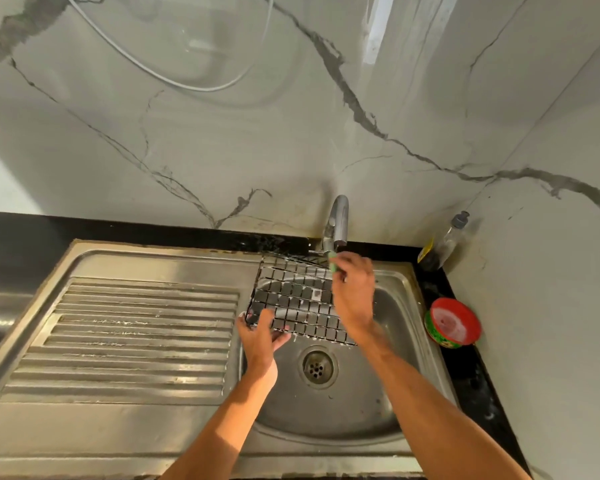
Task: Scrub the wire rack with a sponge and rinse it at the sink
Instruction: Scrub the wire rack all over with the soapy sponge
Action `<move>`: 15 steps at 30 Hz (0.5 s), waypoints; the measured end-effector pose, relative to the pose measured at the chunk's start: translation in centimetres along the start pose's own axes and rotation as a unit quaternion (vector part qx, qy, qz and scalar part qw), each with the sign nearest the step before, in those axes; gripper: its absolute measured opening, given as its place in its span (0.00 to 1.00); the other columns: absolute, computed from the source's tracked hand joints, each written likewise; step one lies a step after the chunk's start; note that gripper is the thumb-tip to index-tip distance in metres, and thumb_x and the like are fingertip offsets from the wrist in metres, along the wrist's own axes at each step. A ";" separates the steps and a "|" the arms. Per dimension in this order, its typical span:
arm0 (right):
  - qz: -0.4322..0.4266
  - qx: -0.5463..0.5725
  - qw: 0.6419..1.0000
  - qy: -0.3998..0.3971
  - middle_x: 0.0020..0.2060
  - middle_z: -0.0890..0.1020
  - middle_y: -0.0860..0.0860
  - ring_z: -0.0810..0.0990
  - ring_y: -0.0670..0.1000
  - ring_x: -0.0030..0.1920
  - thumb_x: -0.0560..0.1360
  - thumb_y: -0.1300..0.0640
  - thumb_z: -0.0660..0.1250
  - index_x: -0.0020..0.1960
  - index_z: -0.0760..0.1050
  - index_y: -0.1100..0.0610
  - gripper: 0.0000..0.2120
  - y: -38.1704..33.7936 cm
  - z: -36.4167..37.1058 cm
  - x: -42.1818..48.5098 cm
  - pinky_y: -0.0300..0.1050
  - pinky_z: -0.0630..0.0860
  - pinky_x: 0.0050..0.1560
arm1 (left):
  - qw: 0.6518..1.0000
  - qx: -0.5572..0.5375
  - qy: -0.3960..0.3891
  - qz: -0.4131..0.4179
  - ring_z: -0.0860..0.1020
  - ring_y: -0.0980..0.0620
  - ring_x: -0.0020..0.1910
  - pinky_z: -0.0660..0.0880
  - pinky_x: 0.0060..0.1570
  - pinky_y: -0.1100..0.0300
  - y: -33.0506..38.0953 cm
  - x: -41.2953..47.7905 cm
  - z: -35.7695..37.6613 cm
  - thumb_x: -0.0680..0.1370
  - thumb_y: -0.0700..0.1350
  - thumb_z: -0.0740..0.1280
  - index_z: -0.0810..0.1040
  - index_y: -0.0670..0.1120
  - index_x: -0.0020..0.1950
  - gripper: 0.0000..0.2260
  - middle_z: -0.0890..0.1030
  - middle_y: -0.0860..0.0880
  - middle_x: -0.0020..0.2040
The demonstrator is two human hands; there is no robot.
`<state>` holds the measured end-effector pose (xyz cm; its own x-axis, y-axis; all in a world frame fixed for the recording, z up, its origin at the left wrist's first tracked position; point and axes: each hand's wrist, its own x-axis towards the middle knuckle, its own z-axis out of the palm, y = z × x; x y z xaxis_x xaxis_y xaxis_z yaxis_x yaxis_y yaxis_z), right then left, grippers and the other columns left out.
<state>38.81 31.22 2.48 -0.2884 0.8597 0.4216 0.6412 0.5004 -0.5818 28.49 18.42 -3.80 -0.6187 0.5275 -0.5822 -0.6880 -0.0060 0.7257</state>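
Note:
A square wire rack (295,299) with a fine grid is held tilted over the steel sink basin (392,306), its far edge under the tap (338,220). My left hand (260,336) grips the rack's near left corner. My right hand (354,292) is over the rack's right side, fingers closed on a green sponge (333,266) pressed near the far edge. Only a small bit of the sponge shows past my fingers. White suds dot the rack's near edge. I cannot tell whether water runs from the tap.
A ribbed steel drainboard (136,337) lies left of the basin. The drain (317,365) sits below the rack. A red-lidded green tub (452,322) and a clear bottle (444,242) stand on the black counter (471,372) at the right. The marble wall rises close behind.

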 end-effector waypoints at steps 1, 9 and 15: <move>-0.057 -0.007 0.998 -0.034 0.56 0.83 0.51 0.76 0.47 0.56 0.73 0.68 0.72 0.57 0.83 0.58 0.14 -0.3 0.2 -0.9 0.26 0.71 0.54 | 1.000 -0.010 0.009 -0.004 0.80 0.35 0.47 0.80 0.54 0.35 -0.3 0.2 -0.2 0.79 0.38 0.67 0.68 0.47 0.60 0.13 0.74 0.41 0.53; -0.021 -0.024 0.999 -0.028 0.59 0.82 0.54 0.77 0.53 0.60 0.72 0.70 0.72 0.60 0.82 0.56 0.19 5.8 -2.2 -4.3 0.52 0.79 0.61 | 0.999 -0.032 0.034 -0.022 0.79 0.39 0.39 0.80 0.51 0.38 -0.4 1.3 -0.8 0.79 0.38 0.67 0.68 0.48 0.52 0.09 0.72 0.44 0.47; -0.074 -0.008 0.997 -0.011 0.58 0.83 0.51 0.77 0.48 0.55 0.70 0.72 0.73 0.58 0.83 0.56 0.20 6.7 -2.3 -6.7 0.44 0.82 0.51 | 0.997 -0.053 0.036 -0.046 0.80 0.35 0.42 0.80 0.54 0.36 -0.7 1.0 0.1 0.77 0.39 0.69 0.70 0.48 0.51 0.09 0.72 0.44 0.48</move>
<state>46.61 28.57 -2.64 -0.3955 0.7790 0.4865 0.6014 0.6200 -0.5039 28.35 19.03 -4.86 -0.5733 0.4682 -0.6724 -0.7776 -0.0524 0.6266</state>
